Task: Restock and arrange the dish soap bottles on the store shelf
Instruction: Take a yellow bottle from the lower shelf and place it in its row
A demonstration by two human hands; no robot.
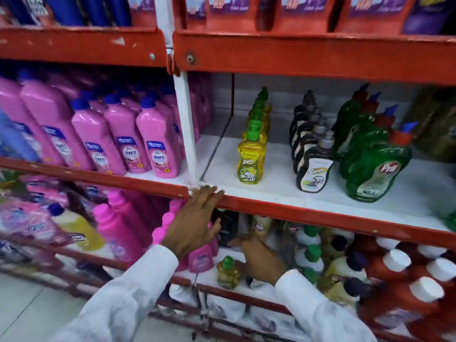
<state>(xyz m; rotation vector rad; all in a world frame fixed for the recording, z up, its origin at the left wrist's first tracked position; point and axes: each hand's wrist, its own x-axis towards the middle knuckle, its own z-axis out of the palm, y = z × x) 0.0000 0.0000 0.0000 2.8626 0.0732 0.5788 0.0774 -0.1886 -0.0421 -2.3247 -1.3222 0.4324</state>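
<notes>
On the middle shelf (271,191) stand three rows of dish soap: yellow bottles with green caps (251,154), dark bottles with grey caps (313,166), and green Pril bottles (375,169). My left hand (195,220) rests flat with spread fingers against the red front edge of that shelf, holding nothing. My right hand (259,257) reaches into the shelf below, fingers touching a dark bottle (227,228) at the back; whether it grips it I cannot tell. A small yellow-green bottle (228,272) stands just left of that hand.
Pink Shakti bottles (158,144) fill the left bay behind a white upright post (185,124). The lower shelf holds pink bottles (118,230), cream bottles with green caps (311,253) and red bottles with white caps (407,272). Floor tiles (37,304) lie at the lower left.
</notes>
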